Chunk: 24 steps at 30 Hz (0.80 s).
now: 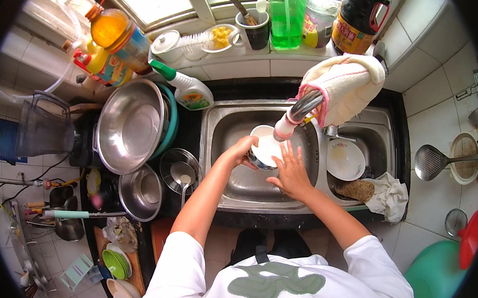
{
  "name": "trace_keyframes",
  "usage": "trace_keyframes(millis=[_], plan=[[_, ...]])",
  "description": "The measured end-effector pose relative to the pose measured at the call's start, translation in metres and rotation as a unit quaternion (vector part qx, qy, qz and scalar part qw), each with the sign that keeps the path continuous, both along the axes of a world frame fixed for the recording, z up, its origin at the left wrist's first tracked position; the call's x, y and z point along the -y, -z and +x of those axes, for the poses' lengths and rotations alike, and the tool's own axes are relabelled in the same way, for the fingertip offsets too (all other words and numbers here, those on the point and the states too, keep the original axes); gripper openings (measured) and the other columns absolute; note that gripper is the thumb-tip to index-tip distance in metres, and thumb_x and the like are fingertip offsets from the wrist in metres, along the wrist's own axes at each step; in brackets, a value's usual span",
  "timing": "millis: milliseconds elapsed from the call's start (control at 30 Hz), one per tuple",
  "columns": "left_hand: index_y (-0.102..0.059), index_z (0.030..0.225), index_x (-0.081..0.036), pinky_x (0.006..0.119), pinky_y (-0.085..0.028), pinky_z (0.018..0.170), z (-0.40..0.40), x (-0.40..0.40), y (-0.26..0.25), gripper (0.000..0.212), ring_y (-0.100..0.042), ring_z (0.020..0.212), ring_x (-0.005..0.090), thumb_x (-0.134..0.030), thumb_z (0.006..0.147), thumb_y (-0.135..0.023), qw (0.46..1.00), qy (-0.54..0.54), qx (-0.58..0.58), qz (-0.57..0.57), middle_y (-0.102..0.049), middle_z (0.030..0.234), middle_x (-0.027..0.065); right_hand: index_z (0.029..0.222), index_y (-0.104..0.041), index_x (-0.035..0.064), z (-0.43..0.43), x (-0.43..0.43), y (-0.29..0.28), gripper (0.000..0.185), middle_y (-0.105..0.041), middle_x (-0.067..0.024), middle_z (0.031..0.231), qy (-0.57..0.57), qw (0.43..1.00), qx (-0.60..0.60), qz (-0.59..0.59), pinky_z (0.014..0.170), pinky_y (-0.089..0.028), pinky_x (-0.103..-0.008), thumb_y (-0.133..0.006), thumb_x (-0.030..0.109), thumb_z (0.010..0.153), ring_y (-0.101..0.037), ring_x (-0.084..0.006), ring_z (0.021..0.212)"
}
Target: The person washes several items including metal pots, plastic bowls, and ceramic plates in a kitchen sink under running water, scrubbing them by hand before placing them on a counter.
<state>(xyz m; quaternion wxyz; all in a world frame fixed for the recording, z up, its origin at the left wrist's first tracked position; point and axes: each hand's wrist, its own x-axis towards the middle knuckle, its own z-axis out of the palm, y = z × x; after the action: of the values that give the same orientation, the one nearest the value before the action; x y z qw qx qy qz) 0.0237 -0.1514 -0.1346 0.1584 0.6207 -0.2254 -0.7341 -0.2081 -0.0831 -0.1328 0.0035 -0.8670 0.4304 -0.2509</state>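
Note:
A white bowl with a dark patterned outside point(265, 147) is tilted over the large basin of a stainless steel sink point(242, 196). My left hand point(242, 150) grips it from the left, thumb over the rim and fingers underneath. Fingers apart, my right hand point(291, 171) is at the bowl's right side, its fingertips by the rim; whether they touch it is hard to tell. Just above the bowl is the pink-and-white nozzle point(284, 128) of the faucet point(307, 104), and water seems to run from it into the bowl. A cream cloth point(344, 84) drapes over the faucet.
In the smaller basin sit a white bowl point(345, 160), a brown scrubber point(356, 190) and a white rag point(385, 197). Left of the sink stand metal basins point(131, 125), a strainer point(179, 169) and a spray bottle point(191, 92). Several bottles and a knife point(235, 4) line the windowsill.

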Motion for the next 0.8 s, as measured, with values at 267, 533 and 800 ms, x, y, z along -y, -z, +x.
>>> trace_keyframes(millis=[267,533,800], plan=[[-0.071,0.118,-0.003,0.062,-0.029,0.116,-0.117,-0.025,0.007,0.043,-0.043,0.139,0.039,-0.037,0.094,-0.062,0.708,0.09,0.429,-0.554,-0.053,0.143,0.0233,0.108,-0.066,0.0014,-0.009,0.047,0.023,0.018,-0.069,0.0009,0.089,-0.024,0.723,0.455,0.519,0.062,-0.044,-0.0267,-0.065,0.01,0.092,-0.059,-0.0092,0.073],[-0.074,0.104,-0.011,0.051,-0.041,0.109,-0.126,-0.011,-0.015,0.026,-0.062,0.113,0.041,-0.028,0.086,-0.07,0.794,-0.105,0.272,-0.533,-0.072,0.106,0.0183,0.12,-0.061,0.0007,-0.019,0.047,0.009,0.022,-0.067,-0.0061,0.107,-0.006,0.53,0.577,0.622,0.081,-0.053,-0.0281,-0.058,0.011,0.1,-0.065,-0.0135,0.094],[-0.058,0.136,-0.001,0.037,-0.052,0.1,-0.078,-0.035,0.041,0.05,-0.066,0.114,0.0246,-0.039,0.106,-0.046,0.862,-0.434,-0.167,-0.199,-0.067,0.127,0.0154,0.135,-0.05,-0.0025,-0.024,0.016,-0.007,0.039,-0.061,-0.0133,0.135,0.017,0.289,0.742,0.604,0.113,-0.041,-0.0487,-0.057,0.019,0.103,-0.058,-0.0277,0.127]])
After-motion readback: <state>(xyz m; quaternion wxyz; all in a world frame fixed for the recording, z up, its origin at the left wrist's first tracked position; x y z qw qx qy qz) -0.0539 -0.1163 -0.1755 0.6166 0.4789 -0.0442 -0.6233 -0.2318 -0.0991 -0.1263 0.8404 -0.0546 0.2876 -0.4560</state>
